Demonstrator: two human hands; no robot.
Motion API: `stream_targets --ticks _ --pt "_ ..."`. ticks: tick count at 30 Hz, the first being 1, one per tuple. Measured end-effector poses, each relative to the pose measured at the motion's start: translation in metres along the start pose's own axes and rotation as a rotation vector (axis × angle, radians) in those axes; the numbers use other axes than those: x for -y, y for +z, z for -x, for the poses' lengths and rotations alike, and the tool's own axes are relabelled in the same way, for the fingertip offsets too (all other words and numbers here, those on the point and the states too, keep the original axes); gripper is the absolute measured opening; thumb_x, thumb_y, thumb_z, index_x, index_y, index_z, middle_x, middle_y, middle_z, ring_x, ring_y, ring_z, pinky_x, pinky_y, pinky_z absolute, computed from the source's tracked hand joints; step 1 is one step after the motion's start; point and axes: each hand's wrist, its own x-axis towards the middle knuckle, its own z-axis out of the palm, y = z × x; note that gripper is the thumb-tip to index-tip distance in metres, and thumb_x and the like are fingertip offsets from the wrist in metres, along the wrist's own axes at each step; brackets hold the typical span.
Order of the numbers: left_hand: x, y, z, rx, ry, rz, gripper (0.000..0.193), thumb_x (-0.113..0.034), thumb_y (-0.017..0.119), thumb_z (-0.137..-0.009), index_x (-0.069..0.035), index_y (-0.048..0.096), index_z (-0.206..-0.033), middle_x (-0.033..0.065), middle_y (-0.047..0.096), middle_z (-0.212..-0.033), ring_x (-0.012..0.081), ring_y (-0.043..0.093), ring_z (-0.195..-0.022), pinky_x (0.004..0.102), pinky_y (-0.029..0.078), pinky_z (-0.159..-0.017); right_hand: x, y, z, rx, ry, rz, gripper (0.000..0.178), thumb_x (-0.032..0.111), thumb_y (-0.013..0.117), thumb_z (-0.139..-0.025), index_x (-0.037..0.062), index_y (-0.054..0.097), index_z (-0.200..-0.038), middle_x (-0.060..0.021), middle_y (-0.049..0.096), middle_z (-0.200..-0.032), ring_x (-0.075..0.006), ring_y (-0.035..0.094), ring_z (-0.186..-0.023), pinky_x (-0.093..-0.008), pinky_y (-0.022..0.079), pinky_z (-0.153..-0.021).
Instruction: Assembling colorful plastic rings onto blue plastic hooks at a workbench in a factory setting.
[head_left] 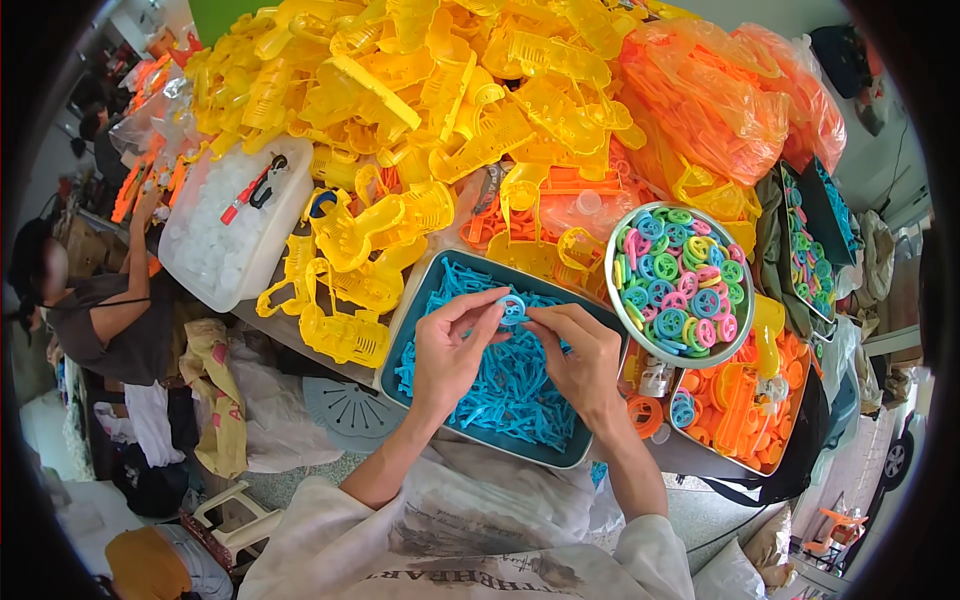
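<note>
The left hand and right hand are pinching a blue wheel over the tray, probably so drops land inside; the wheel-filled bowl is sitting toward three o'clock, likely for reach.

L hand & R hand close tog., fingers pinched.
</note>
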Motion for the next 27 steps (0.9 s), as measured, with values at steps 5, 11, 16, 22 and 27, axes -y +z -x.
stream_targets --ticks 5,11,16,22,27 --pt "0.005 0.006 0.003 -0.048 0.056 -0.001 0.025 -0.008 0.06 -0.095 0.004 0.063 -0.117 0.0093 0.066 -0.103 0.0108 0.064 -0.092 0.0276 0.058 -0.078 0.004 0.001 0.002 -0.01 -0.003 -0.001 0.015 0.004 0.074 -0.079 0.0024 0.072 -0.094 -0.0111 0.069 -0.084 -0.0228 0.067 -0.067 -0.0301 0.052 -0.057" --pt "0.004 0.016 0.004 -0.087 0.102 0.037 0.025 -0.006 0.06 -0.094 0.005 0.062 -0.117 0.0089 0.066 -0.102 0.0101 0.063 -0.091 0.0262 0.056 -0.082 0.008 -0.001 0.002 0.016 0.313 -0.214 0.015 0.007 0.072 -0.083 0.0007 0.073 -0.096 -0.0122 0.07 -0.081 -0.0148 0.064 -0.066 -0.0255 0.05 -0.059" --pt "0.008 0.022 0.005 -0.097 0.163 0.038 0.024 -0.004 0.06 -0.094 0.005 0.063 -0.116 0.0083 0.065 -0.102 0.0099 0.062 -0.09 0.0244 0.055 -0.081 0.007 -0.001 0.004 0.01 0.451 -0.337 0.016 0.01 0.071 -0.086 0.0004 0.073 -0.098 -0.0094 0.07 -0.08 -0.0102 0.063 -0.067 -0.0239 0.049 -0.059" --pt "0.01 0.026 0.008 -0.131 0.223 -0.099 0.023 -0.004 0.06 -0.094 0.004 0.063 -0.116 0.0075 0.064 -0.102 0.0094 0.062 -0.089 0.0225 0.054 -0.078 0.011 -0.003 0.003 0.003 0.559 -0.399 0.018 0.014 0.072 -0.086 -0.0002 0.074 -0.097 -0.0058 0.07 -0.076 -0.0054 0.058 -0.064 -0.0207 0.045 -0.056" --pt "0.012 0.031 0.006 -0.18 0.187 0.008 0.023 -0.004 0.06 -0.094 0.007 0.062 -0.114 0.01 0.064 -0.102 0.011 0.063 -0.09 0.0244 0.055 -0.079 0.007 -0.003 0.002 0.004 0.631 -0.462 0.02 0.016 0.072 -0.087 -0.0015 0.074 -0.097 -0.0051 0.07 -0.073 -0.0041 0.055 -0.06 -0.0207 0.044 -0.053"
